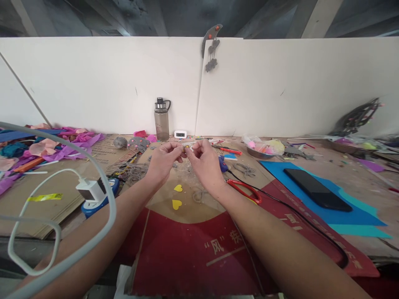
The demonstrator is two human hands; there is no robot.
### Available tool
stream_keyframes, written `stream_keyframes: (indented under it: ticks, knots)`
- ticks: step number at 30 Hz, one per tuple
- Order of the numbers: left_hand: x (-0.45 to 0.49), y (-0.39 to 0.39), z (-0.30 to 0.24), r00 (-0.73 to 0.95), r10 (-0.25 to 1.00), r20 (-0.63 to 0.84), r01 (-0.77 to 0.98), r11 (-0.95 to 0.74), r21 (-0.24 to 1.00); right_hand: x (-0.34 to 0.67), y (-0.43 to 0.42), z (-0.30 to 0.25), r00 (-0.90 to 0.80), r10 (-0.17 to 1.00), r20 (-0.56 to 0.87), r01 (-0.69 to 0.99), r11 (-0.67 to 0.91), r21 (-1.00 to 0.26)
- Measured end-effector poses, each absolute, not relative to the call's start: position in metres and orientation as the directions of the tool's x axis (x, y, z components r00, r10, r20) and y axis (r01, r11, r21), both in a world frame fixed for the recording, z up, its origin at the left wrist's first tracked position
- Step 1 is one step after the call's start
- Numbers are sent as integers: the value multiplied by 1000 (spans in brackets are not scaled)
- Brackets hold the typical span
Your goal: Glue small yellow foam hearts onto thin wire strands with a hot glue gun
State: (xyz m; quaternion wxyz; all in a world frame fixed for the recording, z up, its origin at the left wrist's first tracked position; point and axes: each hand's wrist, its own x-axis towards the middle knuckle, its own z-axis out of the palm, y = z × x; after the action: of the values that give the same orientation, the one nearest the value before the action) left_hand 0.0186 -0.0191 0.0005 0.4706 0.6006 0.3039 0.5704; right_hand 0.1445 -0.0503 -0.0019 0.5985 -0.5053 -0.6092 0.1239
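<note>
A small piece [187,146], showing a bit of yellow, is held between the fingertips of two hands, above the cardboard [174,253]; it is too small and too covered for telling its shape. The left hand [163,161] and the right hand [204,162] are close together, and the thumb and fingers of each are pinched on this piece.

Taking the piece as the centre of the clock, two yellow hearts [177,204] lie on the cardboard at between six and seven o'clock, apart from each other. At four o'clock there is a pair of red handles [245,191], partly hidden by the right arm. Nearer, just beside the right hand, a blue tool [223,164] shows partly, with a black cable near it.

Toward nine o'clock are two grey balls [139,144], one of them with coloured dots. At between ten and eleven stands a bottle [161,126], upright, and at eleven a small white clock [180,134]. A metal bowl [260,154] with a plastic bag is at three o'clock.

Farther, a black phone [318,190] lies on blue sheets [346,220] between three and four, and a white charger [91,192] sits in a blue power strip [99,203] near eight.
</note>
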Motion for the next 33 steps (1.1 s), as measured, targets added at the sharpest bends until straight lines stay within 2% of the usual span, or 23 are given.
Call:
stream_keyframes:
  ticks: [4, 9, 13, 18, 21, 29, 33]
  knots:
    - [19, -18, 1, 244, 902, 356, -284, -285, 916, 150, -46, -6, 192, 784, 590, 399, 487, -777]
    - [19, -21, 2, 326, 882, 341, -351, -222, 910, 155, -42, -8, 231, 789, 569, 357, 475, -804]
    - [20, -22, 3, 324, 885, 335, -319, -231, 919, 155, -42, -9, 232, 789, 570, 374, 468, -800]
    - [21, -23, 4, 227, 913, 340, -199, -298, 934, 154, -45, -10, 194, 783, 591, 421, 478, -771]
    - [21, -23, 4, 207, 917, 340, -189, -304, 934, 151, -47, -9, 175, 770, 614, 451, 492, -745]
    - [18, -20, 3, 317, 921, 229, -241, -155, 958, 152, -47, -12, 155, 755, 637, 492, 500, -713]
    - [17, -16, 1, 316, 926, 209, -245, -133, 960, 156, -44, -15, 102, 763, 638, 459, 533, -711]
